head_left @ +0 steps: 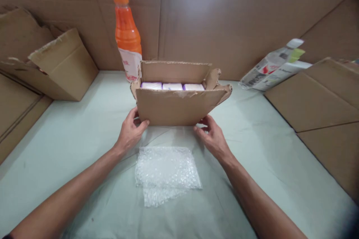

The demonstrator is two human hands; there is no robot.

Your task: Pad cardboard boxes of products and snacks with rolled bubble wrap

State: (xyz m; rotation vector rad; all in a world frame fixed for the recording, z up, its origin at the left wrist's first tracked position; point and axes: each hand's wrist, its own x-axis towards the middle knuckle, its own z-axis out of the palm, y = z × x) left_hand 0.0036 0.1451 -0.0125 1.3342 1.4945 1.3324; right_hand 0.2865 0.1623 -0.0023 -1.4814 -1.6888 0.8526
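An open cardboard box stands upright in the middle of the table, its top flaps raised. Inside it, three white packs with purple edges sit side by side; their lower parts are hidden by the front wall. My left hand grips the box's lower left corner, thumb on the front face. At the lower right corner, my right hand holds the box from the other side, with its fingers partly behind it. A folded sheet of bubble wrap lies flat between my forearms, nearer to me than the box.
Behind the box on the left stands a bottle of orange liquid. A clear plastic bottle leans at the back right beside a larger cardboard box. Another open carton is at the left. Cardboard walls close off the back.
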